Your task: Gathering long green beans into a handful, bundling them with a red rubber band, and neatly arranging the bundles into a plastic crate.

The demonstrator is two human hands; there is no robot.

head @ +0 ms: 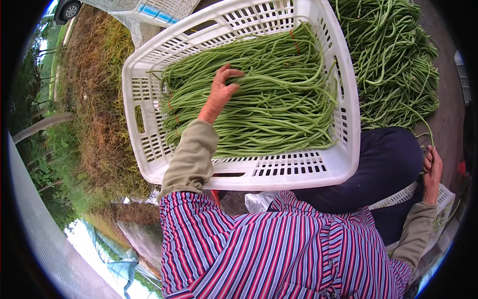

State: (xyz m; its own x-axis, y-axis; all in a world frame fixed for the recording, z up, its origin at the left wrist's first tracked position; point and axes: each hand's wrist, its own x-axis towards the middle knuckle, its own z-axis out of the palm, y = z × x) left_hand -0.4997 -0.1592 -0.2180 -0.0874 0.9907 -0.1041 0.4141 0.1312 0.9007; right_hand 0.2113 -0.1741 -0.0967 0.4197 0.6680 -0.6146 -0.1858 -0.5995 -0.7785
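A white slatted plastic crate [354, 112] in front of me holds long green yard-long beans [261, 112] laid side by side. Red bands wrap some of the bundles near their ends. Over the upper middle of these beans is my left hand [223, 86], its thumb and forefinger apart and the fingertips at the beans' surface. Out on the far right, beside my knee, my right hand [432, 168] grips one long bean [425, 123] that rises in a curve towards the pile. Part of the right-hand fingers is hard to make out.
A big loose pile of beans [392, 63] lies right of the crate. Behind the crate stands another pale crate [160, 11] with blue parts. A further white crate [446, 196] is partly hidden by my right arm. My bent knee [392, 160] touches the crate's right corner area.
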